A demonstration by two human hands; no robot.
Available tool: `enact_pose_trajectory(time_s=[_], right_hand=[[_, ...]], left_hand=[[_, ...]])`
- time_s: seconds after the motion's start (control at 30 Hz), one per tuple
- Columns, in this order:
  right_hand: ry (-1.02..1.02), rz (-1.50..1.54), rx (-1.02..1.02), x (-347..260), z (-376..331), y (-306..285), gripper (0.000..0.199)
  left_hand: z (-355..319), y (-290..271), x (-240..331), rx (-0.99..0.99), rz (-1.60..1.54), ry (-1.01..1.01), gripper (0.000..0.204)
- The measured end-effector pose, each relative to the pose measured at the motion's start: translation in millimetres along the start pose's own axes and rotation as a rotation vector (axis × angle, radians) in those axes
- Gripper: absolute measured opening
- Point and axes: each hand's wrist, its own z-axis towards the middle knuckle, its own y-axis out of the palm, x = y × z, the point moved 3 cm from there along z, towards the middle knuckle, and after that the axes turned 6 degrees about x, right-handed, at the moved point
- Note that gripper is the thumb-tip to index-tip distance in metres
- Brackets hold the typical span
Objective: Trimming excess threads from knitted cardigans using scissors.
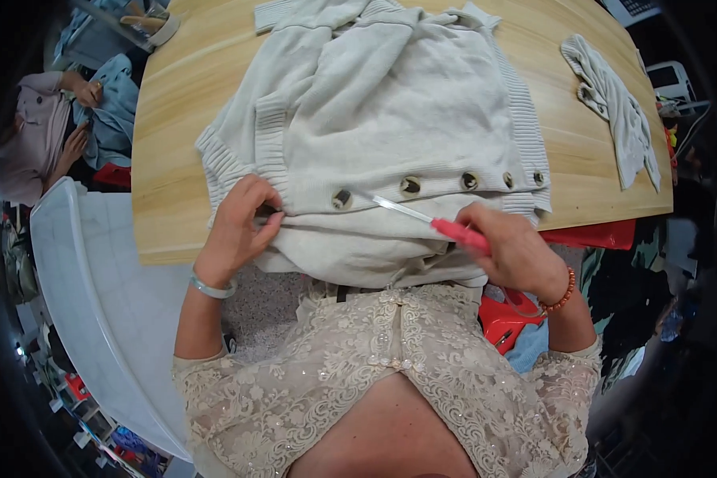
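A cream knitted cardigan (pixel 390 103) with ribbed edges lies spread before me, its near part hanging over the table edge toward my lap. Dark and pale round buttons (pixel 409 186) run in a row along its front band. My left hand (pixel 245 219) pinches the band at its left end, thumb and fingers closed on the knit. In my right hand (pixel 522 248) is a slim tool with a pink-red handle (pixel 458 233) and a thin silvery shaft. The shaft points left along the band, its blurred tip close to the leftmost button (pixel 342 198); whether they touch I cannot tell.
The wooden table (pixel 175 119) carries a second cream knitted piece (pixel 623 119) at the right. At far left a person (pixel 40 135) handles blue cloth (pixel 110 119), beyond a white curved table (pixel 103 295). Red items (pixel 506 319) sit beneath the table's right side.
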Motion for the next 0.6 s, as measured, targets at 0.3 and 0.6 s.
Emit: enact_pose_trajectory(time_s=[0.3,0.6], right_hand=[[-0.075,0.061,-0.120,-22,28,30,0.025],[0.110,-0.018,-0.075,1,-21,3,0.036]], left_hand=[[-3,1,1,0.030,0.218,0.172,0.023],[22,65,34,-0.071,0.023,0.038,0.034]])
